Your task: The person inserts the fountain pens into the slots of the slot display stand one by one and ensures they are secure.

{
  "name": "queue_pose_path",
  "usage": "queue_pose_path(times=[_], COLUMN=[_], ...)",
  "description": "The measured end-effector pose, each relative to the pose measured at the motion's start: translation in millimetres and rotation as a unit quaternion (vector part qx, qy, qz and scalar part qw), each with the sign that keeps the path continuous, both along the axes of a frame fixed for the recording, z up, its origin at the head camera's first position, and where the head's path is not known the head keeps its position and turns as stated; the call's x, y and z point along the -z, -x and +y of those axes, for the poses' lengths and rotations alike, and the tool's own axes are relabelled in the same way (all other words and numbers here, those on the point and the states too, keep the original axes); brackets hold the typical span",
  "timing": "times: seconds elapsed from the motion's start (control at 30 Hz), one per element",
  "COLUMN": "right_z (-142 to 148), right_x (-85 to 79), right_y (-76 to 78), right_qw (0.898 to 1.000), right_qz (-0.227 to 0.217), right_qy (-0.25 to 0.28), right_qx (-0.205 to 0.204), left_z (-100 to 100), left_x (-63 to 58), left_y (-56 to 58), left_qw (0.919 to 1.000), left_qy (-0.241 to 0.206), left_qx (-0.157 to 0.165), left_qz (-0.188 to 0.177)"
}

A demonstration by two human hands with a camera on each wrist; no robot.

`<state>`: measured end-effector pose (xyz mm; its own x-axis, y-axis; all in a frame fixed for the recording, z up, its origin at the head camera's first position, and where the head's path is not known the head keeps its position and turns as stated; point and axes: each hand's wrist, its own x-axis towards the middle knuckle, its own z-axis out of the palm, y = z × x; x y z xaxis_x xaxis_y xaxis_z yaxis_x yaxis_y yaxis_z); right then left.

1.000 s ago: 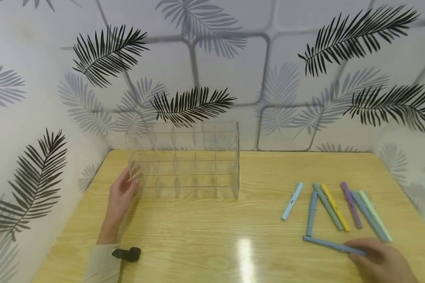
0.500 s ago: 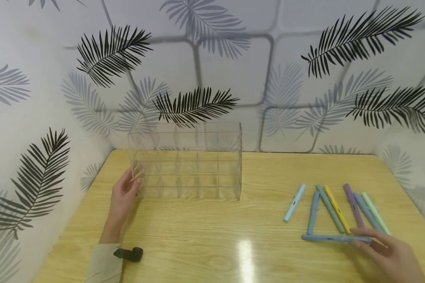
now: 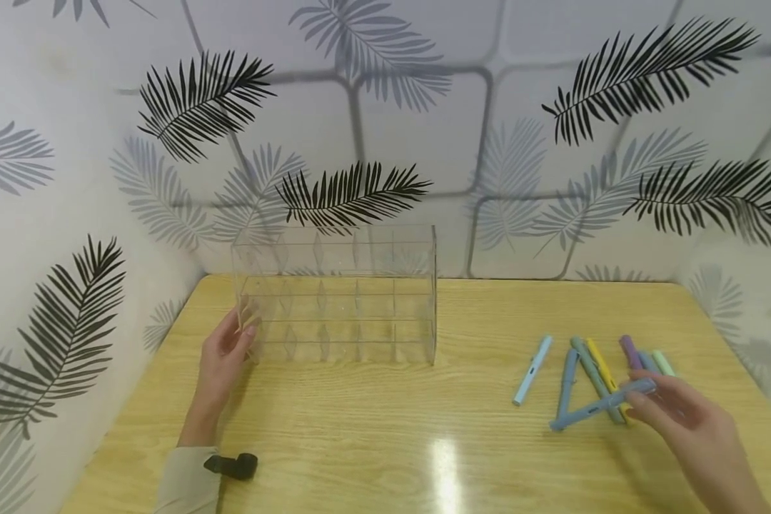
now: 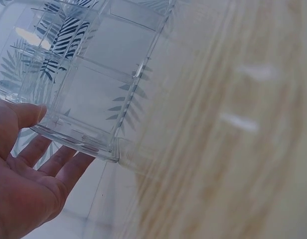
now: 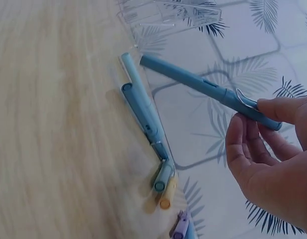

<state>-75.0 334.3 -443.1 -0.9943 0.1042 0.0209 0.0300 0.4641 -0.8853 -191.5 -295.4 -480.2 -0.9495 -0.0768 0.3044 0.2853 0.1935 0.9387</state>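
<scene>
1. The right hand (image 3: 687, 422) pinches a slate-blue pen (image 3: 604, 407) near its clip end, thumb on one side and fingers curled on the other.
2. This pen is held at a slant above the surface (image 3: 334, 435), its far end pointing left; the right wrist view shows it in the air, apart from the pens below.
3. The left hand (image 3: 221, 353) grips the left side of a clear organizer (image 3: 434, 300), thumb towards the front and the other fingers round the side wall.
4. Closest under the pinched pen lies a second blue pen (image 3: 567, 385), its upper end right by a green pen (image 3: 590, 366); a yellow pen (image 3: 603, 364) runs just beside the green one.
5. A purple pen (image 3: 630, 351), a third blue pen (image 3: 649, 362) and a pale green pen (image 3: 664, 363) lie farther right, partly hidden by the right hand.
6. A light blue pen (image 3: 532, 371) lies apart, left of the group.
7. The organizer, divided into rows of see-through compartments, stands upright towards the back left, well apart from the pens.
8. Behind everything is a wall (image 3: 417, 128) printed with black and grey leaves.
</scene>
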Motion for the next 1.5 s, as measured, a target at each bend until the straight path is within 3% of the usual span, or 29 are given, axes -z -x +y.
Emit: queue_pose_path(times=[0.1, 0.2, 0.3, 0.43, 0.63, 0.87, 1.2, 1.5], right_z=[-9.5, -18.0, -25.6, -33.9, -47.3, -66.0, -93.3, -111.5], right_x=[-2.4, -3.7, -5.1, -7.9, -13.6, -23.2, -36.6, -43.9], right_y=[5.5, 12.5, 19.4, 25.9, 35.5, 45.3, 59.5, 68.0], right_qw=[0.995, 0.981, 0.97, 0.965, 0.964, 0.951, 0.957, 0.948], right_qz=[0.047, 0.083, 0.101, 0.103, 0.131, 0.174, 0.191, 0.198], right_qy=[0.088, 0.162, 0.201, 0.211, 0.209, 0.234, 0.198, 0.217], right_qx=[-0.025, -0.064, -0.094, -0.113, -0.097, -0.104, -0.093, -0.123], left_z=[-0.8, -1.4, -1.4, -1.5, -1.3, -1.4, -2.8, -2.9], left_x=[0.7, 1.1, 1.0, 1.7, 2.7, 3.8, 4.3, 4.3], left_y=[0.0, 0.1, 0.4, 0.9, 1.5, 2.2, 1.2, 1.2], left_qw=[1.0, 1.0, 1.0, 1.0, 1.0, 1.0, 1.0, 1.0], left_qy=[-0.001, -0.002, -0.003, -0.007, -0.003, -0.004, -0.008, 0.004], left_qx=[0.001, -0.001, -0.004, -0.003, -0.001, -0.002, -0.002, -0.002], left_qz=[-0.001, -0.003, -0.005, -0.006, 0.001, 0.002, 0.003, -0.001])
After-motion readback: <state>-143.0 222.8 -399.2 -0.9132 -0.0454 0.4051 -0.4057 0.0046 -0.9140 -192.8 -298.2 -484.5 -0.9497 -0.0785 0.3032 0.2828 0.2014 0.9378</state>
